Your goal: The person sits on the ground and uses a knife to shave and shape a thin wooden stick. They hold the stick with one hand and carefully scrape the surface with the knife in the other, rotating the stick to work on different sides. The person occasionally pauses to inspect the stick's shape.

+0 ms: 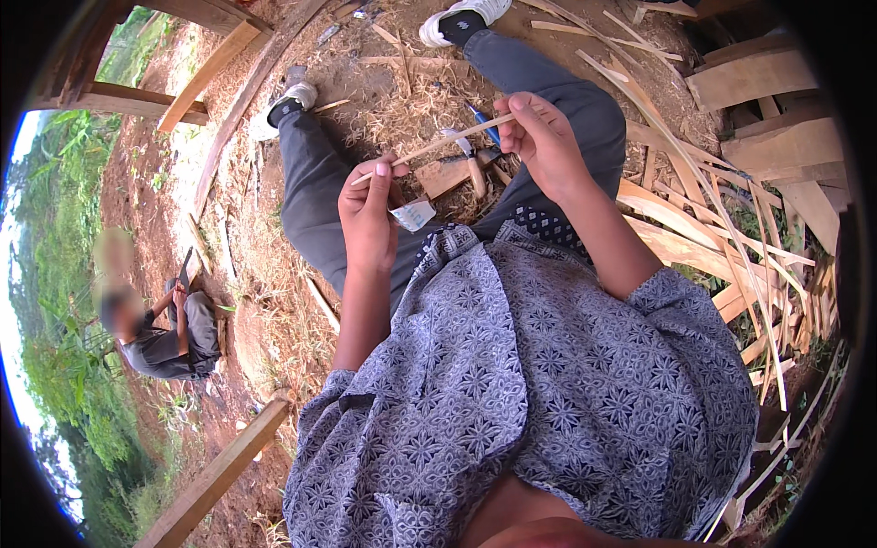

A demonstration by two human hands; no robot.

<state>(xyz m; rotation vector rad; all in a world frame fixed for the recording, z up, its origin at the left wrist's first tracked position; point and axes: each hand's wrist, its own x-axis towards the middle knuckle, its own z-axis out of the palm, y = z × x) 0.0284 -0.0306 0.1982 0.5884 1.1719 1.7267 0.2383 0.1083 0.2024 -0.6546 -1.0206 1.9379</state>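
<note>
A thin, pale wooden stick (438, 144) slants up to the right between my two hands, above my lap. My left hand (368, 217) is closed round its lower end, and the tip pokes out past the thumb. At the upper end, my right hand (541, 137) pinches the stick between thumb and fingers. Beside my left hand is a small white piece with blue print (415, 215); whether that hand holds it I cannot tell. Between my legs lie a knife with a wooden handle (476, 176), a flat wooden block (442, 177) and a slim blue tool (485, 126).
Shavings (438, 87) cover the ground between my feet. Split wooden strips (703, 233) and boards (758, 87) are heaped on the right. To the left, another person (174, 329) sits holding a long dark blade. A wooden beam (215, 479) stands at the lower left.
</note>
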